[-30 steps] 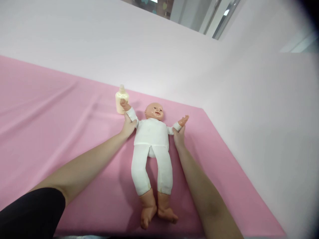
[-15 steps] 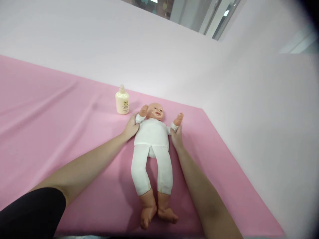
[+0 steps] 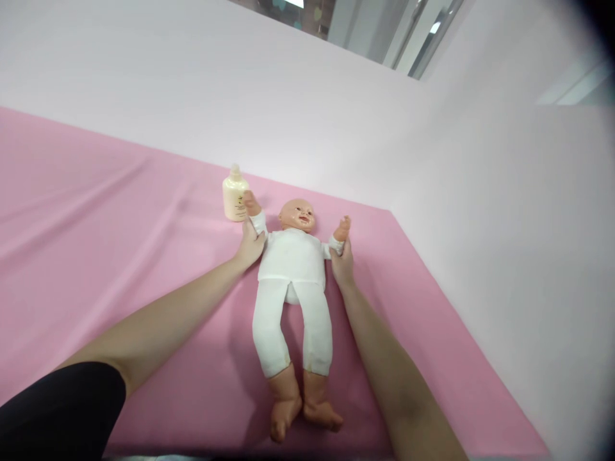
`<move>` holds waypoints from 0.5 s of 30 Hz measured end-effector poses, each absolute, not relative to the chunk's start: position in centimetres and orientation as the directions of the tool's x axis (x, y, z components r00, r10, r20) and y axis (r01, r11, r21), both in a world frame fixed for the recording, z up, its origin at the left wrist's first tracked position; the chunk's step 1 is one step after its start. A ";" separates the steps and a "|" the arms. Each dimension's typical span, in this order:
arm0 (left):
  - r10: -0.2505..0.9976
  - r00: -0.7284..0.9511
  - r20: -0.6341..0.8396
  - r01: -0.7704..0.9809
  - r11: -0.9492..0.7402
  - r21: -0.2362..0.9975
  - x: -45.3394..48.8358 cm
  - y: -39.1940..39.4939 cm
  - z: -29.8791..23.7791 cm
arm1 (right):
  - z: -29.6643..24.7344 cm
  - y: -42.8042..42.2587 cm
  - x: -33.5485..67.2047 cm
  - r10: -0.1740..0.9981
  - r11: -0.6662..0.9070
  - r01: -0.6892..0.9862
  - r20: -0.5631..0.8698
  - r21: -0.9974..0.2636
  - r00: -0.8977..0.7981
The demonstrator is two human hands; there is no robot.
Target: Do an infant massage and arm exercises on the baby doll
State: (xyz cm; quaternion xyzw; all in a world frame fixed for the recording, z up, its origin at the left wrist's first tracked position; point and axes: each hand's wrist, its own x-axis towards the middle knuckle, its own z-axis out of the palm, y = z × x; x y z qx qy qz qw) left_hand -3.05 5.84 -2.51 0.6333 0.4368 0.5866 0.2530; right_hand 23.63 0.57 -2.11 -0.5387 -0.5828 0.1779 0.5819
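A baby doll (image 3: 292, 282) in a white suit lies on its back on a pink sheet (image 3: 120, 256), head away from me. My left hand (image 3: 250, 246) grips the doll's arm on the left side, which points up and outward towards a cream bottle (image 3: 234, 193). My right hand (image 3: 341, 264) grips the doll's other arm near the wrist, holding it bent upward. Both of my forearms stretch along the doll's sides.
The cream bottle stands upright on the sheet just behind the doll's raised hand. A pale wall runs along the far and right edges of the pink surface. The sheet has soft folds to the left.
The doll's left-side arm, folded in by its head half a second ago, has swung outward towards the bottle again. The right-side arm stays bent up, closer in than a second ago.
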 end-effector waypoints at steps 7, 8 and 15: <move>0.815 0.214 0.539 0.312 -0.580 0.753 -2.7 4.8 -1.5 | -1.6 0.1 22.4 0.844 0.432 0.517 0.533 -0.739 0.056; 0.828 0.185 0.529 0.296 -0.560 0.774 -2.7 4.6 -1.4 | -1.6 0.1 22.4 0.849 0.420 0.499 0.523 -0.758 0.079; 0.936 -0.121 0.332 0.011 -0.333 0.943 -2.8 5.1 -1.8 | -3.2 1.5 23.9 0.833 0.284 0.169 0.330 -0.944 0.444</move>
